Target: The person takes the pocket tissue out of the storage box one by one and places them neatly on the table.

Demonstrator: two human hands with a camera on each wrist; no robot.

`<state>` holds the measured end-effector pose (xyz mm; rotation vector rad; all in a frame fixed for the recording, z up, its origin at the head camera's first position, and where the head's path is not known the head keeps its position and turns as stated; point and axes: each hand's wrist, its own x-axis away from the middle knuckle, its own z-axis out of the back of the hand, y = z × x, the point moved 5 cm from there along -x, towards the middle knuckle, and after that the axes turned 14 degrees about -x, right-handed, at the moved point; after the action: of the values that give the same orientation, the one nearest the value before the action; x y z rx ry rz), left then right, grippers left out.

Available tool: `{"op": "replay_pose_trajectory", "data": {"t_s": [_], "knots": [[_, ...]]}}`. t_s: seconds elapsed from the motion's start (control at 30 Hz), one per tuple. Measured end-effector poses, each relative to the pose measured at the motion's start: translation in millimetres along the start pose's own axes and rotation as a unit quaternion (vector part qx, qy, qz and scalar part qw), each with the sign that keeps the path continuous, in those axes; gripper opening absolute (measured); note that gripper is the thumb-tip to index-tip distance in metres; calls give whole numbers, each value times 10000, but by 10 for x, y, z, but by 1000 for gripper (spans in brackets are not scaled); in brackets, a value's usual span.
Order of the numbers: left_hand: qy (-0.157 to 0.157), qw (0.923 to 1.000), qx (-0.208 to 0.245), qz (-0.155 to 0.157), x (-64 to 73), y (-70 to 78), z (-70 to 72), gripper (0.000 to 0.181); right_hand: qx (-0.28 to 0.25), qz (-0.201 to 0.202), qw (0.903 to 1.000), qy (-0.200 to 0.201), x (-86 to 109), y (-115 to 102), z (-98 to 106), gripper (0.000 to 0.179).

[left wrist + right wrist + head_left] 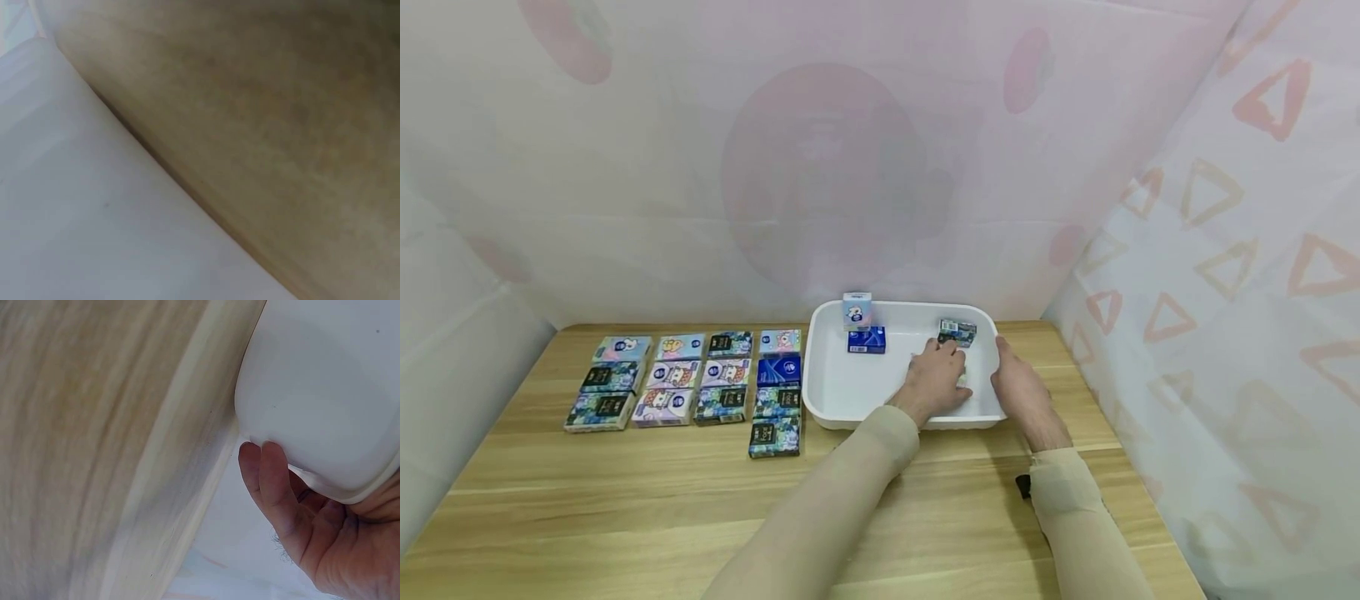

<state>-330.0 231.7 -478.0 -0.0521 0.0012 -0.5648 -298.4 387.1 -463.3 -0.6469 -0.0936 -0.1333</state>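
A white plastic tray stands on the table. My right hand grips its right end, fingers curled under the rim in the right wrist view, where the right hand shows close up. Inside the tray, my left hand lies over a small pack, mostly hidden by the hand; whether the fingers pinch it cannot be seen. Beyond those fingertips is a dark floral tissue pack. A blue tissue pack sits farther left, with a pale blue cartoon tissue pack tilted up behind it against the back wall.
Left of the tray, several tissue packs lie in columns, among them a blue pack, a floral pack and a pink cartoon pack. The wooden table meets white printed sheets at the back and sides.
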Motion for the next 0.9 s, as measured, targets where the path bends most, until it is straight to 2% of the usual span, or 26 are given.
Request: {"op": "replay_pose_trajectory", "data": {"t_s": [0.27,0.47,0.57,0.73,0.8,0.9], "knots": [[-128,9997,172,119,3,-18,-9,66,-65,-51,10000,-38,14,-17,13,73],[-23,9995,293,112,56,-54,89,62,-92,-96,9999,-46,13,-11,15,73],[-51,9994,301,138,75,-81,139,57,-127,-79,9999,-16,12,-12,11,73],[-225,9985,391,318,70,-148,179,36,-143,-61,9999,-29,15,-17,14,73],[-217,9984,357,372,27,-183,125,29,-118,-97,9999,-58,12,-12,8,72],[-273,9986,268,358,10,-240,127,29,-88,-173,9998,-71,4,-4,0,72]]}}
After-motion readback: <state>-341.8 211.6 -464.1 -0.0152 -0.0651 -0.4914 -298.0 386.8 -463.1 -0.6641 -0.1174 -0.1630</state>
